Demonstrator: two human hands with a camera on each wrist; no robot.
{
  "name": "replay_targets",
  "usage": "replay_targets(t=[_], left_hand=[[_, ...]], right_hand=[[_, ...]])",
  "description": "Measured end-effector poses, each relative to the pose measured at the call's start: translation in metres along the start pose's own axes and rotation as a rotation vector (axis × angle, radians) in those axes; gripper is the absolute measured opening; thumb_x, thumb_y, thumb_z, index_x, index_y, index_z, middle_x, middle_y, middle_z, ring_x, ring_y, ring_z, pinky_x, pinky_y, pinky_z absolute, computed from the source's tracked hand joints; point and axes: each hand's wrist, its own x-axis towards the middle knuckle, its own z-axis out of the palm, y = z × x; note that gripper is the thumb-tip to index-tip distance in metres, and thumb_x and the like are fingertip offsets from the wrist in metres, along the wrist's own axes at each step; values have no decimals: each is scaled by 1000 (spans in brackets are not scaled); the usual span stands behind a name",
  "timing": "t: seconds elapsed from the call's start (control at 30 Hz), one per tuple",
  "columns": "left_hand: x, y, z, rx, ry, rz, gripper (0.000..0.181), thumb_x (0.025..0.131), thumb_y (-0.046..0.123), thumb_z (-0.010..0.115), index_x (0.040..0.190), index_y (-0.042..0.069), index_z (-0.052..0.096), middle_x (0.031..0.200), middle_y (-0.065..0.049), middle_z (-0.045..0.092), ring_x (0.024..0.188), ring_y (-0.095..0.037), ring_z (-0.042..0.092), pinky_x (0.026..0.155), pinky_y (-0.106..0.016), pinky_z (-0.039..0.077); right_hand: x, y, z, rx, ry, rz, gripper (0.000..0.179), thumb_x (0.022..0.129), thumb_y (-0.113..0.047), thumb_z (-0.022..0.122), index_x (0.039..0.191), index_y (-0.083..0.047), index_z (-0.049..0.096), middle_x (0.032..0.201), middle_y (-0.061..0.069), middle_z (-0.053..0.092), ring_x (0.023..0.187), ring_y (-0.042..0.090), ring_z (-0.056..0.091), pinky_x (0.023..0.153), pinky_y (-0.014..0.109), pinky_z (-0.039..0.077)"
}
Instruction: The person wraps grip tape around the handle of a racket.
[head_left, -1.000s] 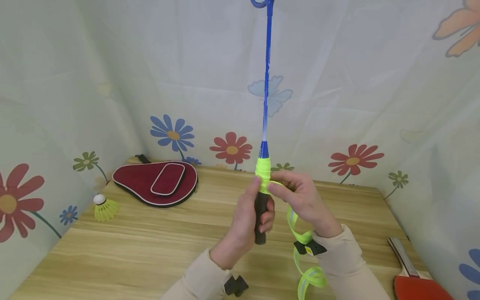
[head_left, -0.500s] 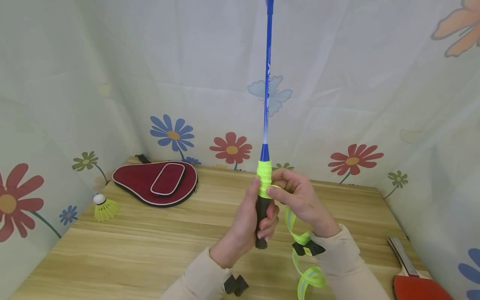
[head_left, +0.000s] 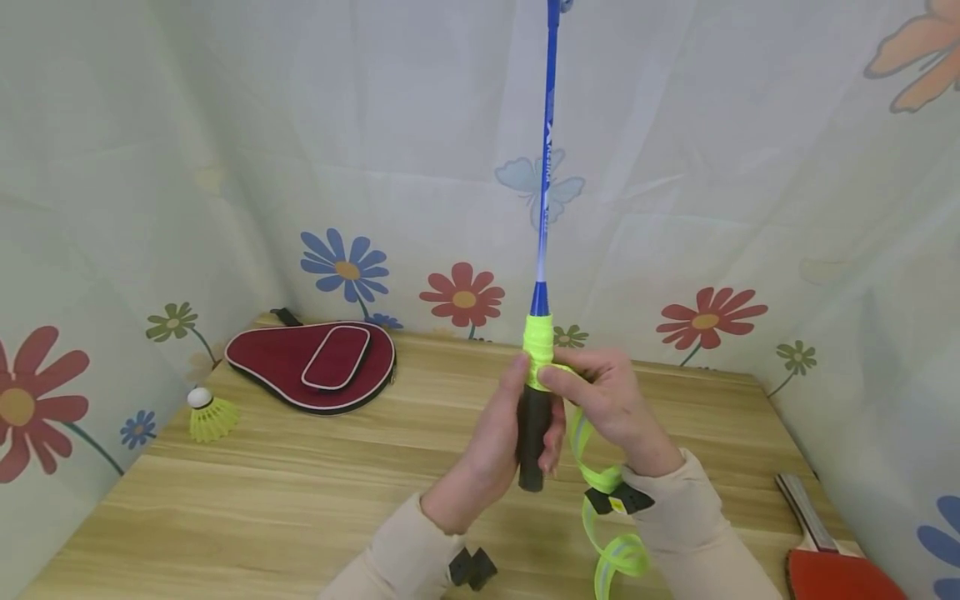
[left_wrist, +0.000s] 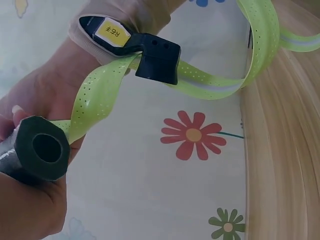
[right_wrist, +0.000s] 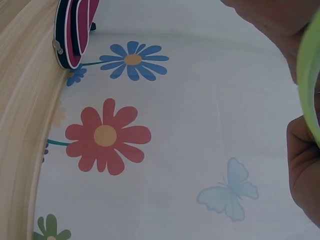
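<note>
A badminton racket with a blue shaft (head_left: 545, 167) stands upright, its head beyond the top of the head view. My left hand (head_left: 483, 446) grips its black handle (head_left: 532, 442), the thumb up against the neon-yellow wrap. That grip tape (head_left: 538, 335) covers the upper handle in overlapping turns. With thumb and fingers, my right hand (head_left: 611, 404) pinches the tape close to the handle. From there a loose, perforated tail hangs in curls past the right wrist. In the left wrist view, the octagonal handle end (left_wrist: 27, 137) faces the camera beside the tape (left_wrist: 97, 95).
A dark-red paddle case (head_left: 270, 367) lies at the back left of the wooden table (head_left: 300, 500). Near it sits a yellow shuttlecock (head_left: 212, 419). A red table-tennis paddle (head_left: 840, 577) lies at the right front. Flower-printed curtain (head_left: 420, 167) surrounds the table.
The racket has turned about its length, bringing the shaft's lettering into view, and has shifted slightly right. My left fingers have loosened and spread along the handle. The right hand keeps its pinch.
</note>
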Motion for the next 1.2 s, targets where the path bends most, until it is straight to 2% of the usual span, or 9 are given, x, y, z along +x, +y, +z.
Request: replay_targets(t=[0.17,0.27,0.4,0.5,0.73,0.83,0.97,1.1,1.2], left_hand=[[2,1,-1,61,123,-54,64,95,68,34,92,6,52,69,-3,48,55,-16,50,54,-28,47],[1,-1,-1,30,163,-73,64,93,70,36,90,7,52,71,-3,48,57,-15,46,54,-27,44],[0,-3,1,-34,179,-45,63,93,69,38,81,8,49,62,0,42,47,-13,39,45,-24,35],[0,-3,2,-64,164,-22,62,95,68,35,76,9,47,54,2,38,40,-11,36,40,-24,32],[-3,-3,3,-140,46,-73,65,97,67,21,66,14,43,47,5,34,36,-10,33,36,-24,29],[-3,-4,2,-146,-14,-83,66,97,66,18,64,14,42,45,5,34,35,-9,33,35,-24,28],[-3,-4,0,-145,-68,-73,66,98,65,18,64,13,42,45,4,34,35,-10,34,35,-25,29],[-3,-3,-1,-115,-79,-37,65,100,61,16,70,12,46,49,3,39,38,-11,39,38,-25,34],[-3,-4,-1,-41,-29,-2,64,101,61,18,81,10,50,56,1,46,44,-12,46,45,-26,41]], right_hand=[[-2,0,1,-61,57,7,14,89,0,66,100,7,72,75,7,67,63,22,54,55,23,42],[-3,0,4,-96,64,19,13,89,2,66,101,4,72,76,6,67,63,22,53,54,24,42],[-3,-1,6,-115,45,43,18,90,-1,67,107,2,72,86,7,70,69,20,57,58,26,48],[-3,-1,6,-79,20,62,21,91,-4,66,111,2,70,93,9,71,73,20,61,63,28,52],[-5,4,1,37,-60,111,21,94,-6,61,109,7,69,79,4,66,64,15,53,53,26,44],[-6,6,0,69,-84,89,20,94,-7,61,102,10,68,79,3,68,66,14,57,57,27,50],[-6,7,1,65,-55,13,20,93,-6,64,98,13,68,83,5,70,68,13,61,60,26,53],[-6,6,1,21,-15,-30,17,91,-5,67,96,12,70,79,4,70,65,14,61,56,25,50],[-6,2,1,-18,10,-22,15,90,-3,67,97,10,71,76,5,70,63,17,60,55,26,48]])
